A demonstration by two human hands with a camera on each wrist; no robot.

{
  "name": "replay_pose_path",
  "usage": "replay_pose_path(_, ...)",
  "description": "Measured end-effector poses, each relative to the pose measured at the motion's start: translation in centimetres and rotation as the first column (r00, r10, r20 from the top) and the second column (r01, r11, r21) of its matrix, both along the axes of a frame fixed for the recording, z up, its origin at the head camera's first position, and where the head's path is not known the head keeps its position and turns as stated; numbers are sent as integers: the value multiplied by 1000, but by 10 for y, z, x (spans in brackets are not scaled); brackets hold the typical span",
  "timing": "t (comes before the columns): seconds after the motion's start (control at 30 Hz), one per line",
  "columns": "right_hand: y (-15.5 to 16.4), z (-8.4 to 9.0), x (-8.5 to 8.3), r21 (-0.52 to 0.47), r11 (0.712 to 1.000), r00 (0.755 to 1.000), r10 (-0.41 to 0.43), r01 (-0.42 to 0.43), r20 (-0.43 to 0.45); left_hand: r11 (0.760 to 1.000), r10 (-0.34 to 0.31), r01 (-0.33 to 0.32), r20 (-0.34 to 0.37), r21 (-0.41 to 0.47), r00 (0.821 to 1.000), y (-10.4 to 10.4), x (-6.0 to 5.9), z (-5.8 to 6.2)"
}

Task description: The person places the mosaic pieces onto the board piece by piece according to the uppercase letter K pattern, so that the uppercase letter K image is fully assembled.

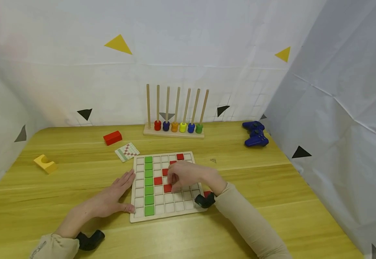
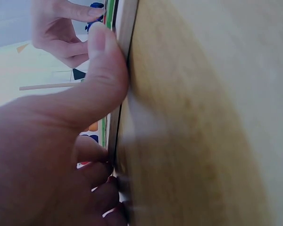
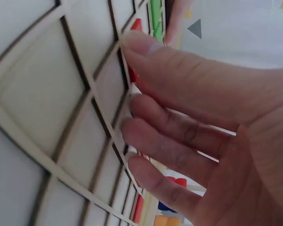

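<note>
Steadying the pale wooden grid board (image 1: 165,212) w/ the left hand (image 1: 116,196): palm flat on the yellow-green wooden table (image 1: 272,187), fingers straight, thumb pressed to the board's left edge, holding nothing. Right hand (image 1: 188,175) sits over the board's centre-right cells, fingers curled down onto a red square tile (image 1: 167,188); whether it pinches the tile or only presses it can't be told, the wrist view showing fingertips on the grid ribs. On board: column of green square tiles (image 1: 148,183) second col. from its left edge; more red tiles (image 1: 180,157) stepping diagonally toward its far-right corner. Step judged: seating a red tile in a cell approx. mid-board; next move prob. needs the tile squared to the ribs, then pushed flush while the left hand stops the board sliding. Behind board: wooden peg rack w/ coloured beads (image 1: 174,126). Far-left of board: small printed pattern card (image 1: 127,151), red block (image 1: 112,137), yellow notched block (image 1: 45,164). Far-right of board: blue game controller (image 1: 255,133).
</note>
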State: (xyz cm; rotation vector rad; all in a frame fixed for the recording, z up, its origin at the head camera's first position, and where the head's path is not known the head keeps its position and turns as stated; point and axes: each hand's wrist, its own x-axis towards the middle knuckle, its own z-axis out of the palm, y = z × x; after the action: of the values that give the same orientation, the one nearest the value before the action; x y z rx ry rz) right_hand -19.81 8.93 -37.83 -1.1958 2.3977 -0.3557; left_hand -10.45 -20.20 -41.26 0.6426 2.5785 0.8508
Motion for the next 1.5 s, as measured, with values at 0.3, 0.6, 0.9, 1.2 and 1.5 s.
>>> replay_pose_path(0.3, 36, 12, -5, -89, 996, 997, 10, -3, 80, 1000, 8, -8, 10, 3, 1000, 0, -1, -1)
replay_pose_path(0.6, 89, 15, -10, -112, 991, 988, -57, 74, 146, 1000, 5, -5, 11, 7, 1000, 0, 0, 1)
replay_pose_path(0.9, 125, 5, -9, -103, 992, 989, -57, 72, 140, 1000, 8, -8, 10, 1, 1000, 1, -1, -1)
replay_pose_path(1.2, 131, -10, -4, -120, 988, 978, -75, 99, 193, 1000, 3, -3, 10, -5, 1000, 0, -2, -1)
replay_pose_path(1.5, 123, -15, -3, -100, 992, 977, -50, 72, 208, 1000, 4, -4, 17, -15, 1000, 1, -1, 0)
